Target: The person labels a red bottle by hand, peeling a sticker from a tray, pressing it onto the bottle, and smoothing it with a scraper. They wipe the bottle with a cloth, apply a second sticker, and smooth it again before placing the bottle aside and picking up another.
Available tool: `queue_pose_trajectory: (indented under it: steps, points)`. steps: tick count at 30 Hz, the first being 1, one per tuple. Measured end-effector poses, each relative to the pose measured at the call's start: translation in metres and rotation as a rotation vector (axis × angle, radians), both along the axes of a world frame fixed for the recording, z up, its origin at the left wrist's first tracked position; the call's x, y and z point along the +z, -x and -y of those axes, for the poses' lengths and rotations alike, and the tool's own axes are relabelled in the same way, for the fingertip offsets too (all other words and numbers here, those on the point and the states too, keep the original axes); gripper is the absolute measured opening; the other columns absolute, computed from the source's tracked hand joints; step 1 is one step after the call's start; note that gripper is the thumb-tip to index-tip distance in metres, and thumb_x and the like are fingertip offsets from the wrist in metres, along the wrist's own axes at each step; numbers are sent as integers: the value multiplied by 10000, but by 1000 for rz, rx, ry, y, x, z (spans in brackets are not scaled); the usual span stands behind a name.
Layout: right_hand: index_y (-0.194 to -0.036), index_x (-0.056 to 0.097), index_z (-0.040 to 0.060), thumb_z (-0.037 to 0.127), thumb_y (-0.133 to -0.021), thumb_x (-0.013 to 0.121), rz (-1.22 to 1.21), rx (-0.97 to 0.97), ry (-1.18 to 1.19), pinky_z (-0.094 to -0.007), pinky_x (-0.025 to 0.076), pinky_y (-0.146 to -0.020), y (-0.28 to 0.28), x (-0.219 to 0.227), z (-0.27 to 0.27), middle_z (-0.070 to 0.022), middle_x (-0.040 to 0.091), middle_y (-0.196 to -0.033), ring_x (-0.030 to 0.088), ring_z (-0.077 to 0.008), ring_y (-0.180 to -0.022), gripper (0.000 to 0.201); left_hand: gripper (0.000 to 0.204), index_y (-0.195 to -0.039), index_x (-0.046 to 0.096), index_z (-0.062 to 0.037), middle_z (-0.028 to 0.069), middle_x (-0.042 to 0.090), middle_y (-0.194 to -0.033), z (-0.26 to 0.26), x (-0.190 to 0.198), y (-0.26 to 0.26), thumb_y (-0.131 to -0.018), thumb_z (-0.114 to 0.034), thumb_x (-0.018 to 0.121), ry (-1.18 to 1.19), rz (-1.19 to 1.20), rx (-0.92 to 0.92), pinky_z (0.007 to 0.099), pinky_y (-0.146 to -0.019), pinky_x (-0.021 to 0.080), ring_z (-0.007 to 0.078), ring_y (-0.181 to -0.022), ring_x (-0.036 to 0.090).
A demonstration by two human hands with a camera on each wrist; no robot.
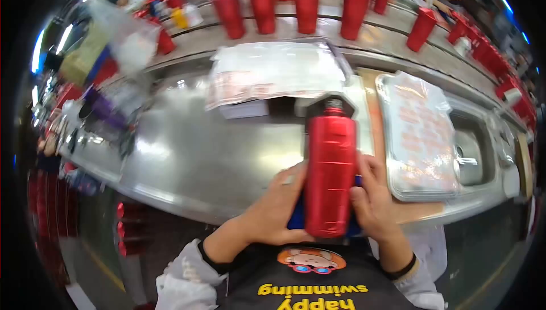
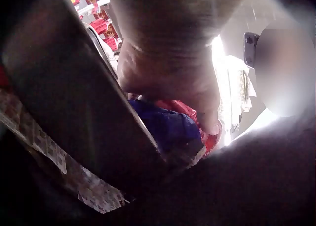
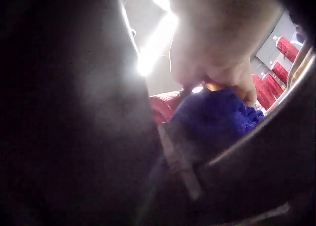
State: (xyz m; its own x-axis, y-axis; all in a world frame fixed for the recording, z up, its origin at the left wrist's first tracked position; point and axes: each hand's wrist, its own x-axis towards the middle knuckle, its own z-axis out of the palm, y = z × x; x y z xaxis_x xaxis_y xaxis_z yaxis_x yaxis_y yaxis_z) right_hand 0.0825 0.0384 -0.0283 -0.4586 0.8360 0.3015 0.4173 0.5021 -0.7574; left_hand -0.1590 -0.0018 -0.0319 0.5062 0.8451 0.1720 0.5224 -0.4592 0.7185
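Observation:
In the head view a glossy red bottle-shaped object [image 1: 331,176] with a dark threaded neck stands out in front of the person's chest. A blue cloth [image 1: 297,219] lies behind and beside it, also seen as a blue bundle [image 2: 165,125] in the left wrist view and as blue fabric [image 3: 212,112] in the right wrist view. The left hand [image 1: 278,205] holds the bottle's left side through the cloth. On the other side the right hand [image 1: 375,205] grips it with the cloth, thumb towards the bottle. The cloth and bottle hide some fingertips.
Beyond the hands, a white-covered tray [image 1: 273,71] sits on the steel counter [image 1: 187,156]. Another covered tray [image 1: 418,139] lies at the right, beside a sink [image 1: 475,151]. Several red bottles [image 1: 306,6] stand on the line behind. Purple items [image 1: 105,108] are at the left.

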Motion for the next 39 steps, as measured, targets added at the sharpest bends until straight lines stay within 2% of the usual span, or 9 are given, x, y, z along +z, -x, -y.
queue_pose_trajectory:
  steps: [10,12,13,16,21,24,30,33,39]
  points:
    - [-1372,461,-31,161,-933,614,54,222,68,-416,411,-1022,-37,29,-28,-221,493,-1293,500,-370,-1203,503,1007,-1381,386,28,240,504,-1309,0,-7,-36,-603,-347,904,26,205,246,470,-988,426,407,-1158,543]
    - [-1299,551,8,77,-876,642,431,90,142,-418,441,-983,-79,57,-56,-198,555,-1230,531,-364,-1153,439,998,-1376,394,28,229,516,-1298,0,-6,-31,-597,-327,908,-96,19,225,452,-977,435,390,-1150,552]
    - [-1252,596,28,54,-860,639,438,20,-154,-419,458,-950,-114,34,-78,-185,588,-1176,556,-364,-1091,395,1020,-1401,344,27,219,528,-1296,1,-4,-31,-614,-304,900,-110,-5,230,442,-983,439,368,-1150,565]
    - [-1113,709,71,-10,-827,572,850,-421,-120,-428,493,-873,-213,-2,-156,-189,644,-1028,599,-365,-984,327,1110,-1468,200,34,204,562,-1279,5,-10,-28,-645,-266,882,-58,6,271,414,-1000,444,333,-1153,588]
    - [-1142,706,72,351,-850,623,1130,-662,18,-427,499,-919,-270,-16,-238,-197,662,-1126,630,-400,-996,412,1158,-1453,241,42,217,502,-1320,11,-26,-24,-583,-323,911,-50,84,305,443,-1008,413,363,-1191,533]
    - [-923,738,6,507,-808,632,1066,-697,141,-451,502,-837,-263,-19,-264,-213,700,-905,657,-377,-892,524,1155,-1446,274,40,222,463,-1347,11,-28,-25,-563,-333,919,-62,102,320,450,-1004,405,370,-1207,506]
    - [-821,724,33,422,-758,695,1159,-443,251,-429,507,-705,-284,-17,-301,-189,693,-793,660,-339,-749,394,1143,-1448,267,45,211,483,-1324,10,-26,-27,-575,-313,912,-77,97,322,445,-993,413,351,-1179,528]
    - [-788,703,36,352,-758,700,1051,-401,69,-415,496,-648,-295,-12,-291,-165,682,-748,650,-317,-699,318,1128,-1455,264,35,199,502,-1323,10,-24,-30,-585,-300,899,18,166,316,433,-1015,410,343,-1176,542]
    - [-784,711,55,342,-771,635,862,-686,-16,-447,521,-764,-363,-17,-268,-181,698,-844,664,-380,-834,298,997,-1413,337,0,164,523,-1291,12,-22,-32,-618,-275,873,31,173,335,413,-1007,414,307,-1154,549]
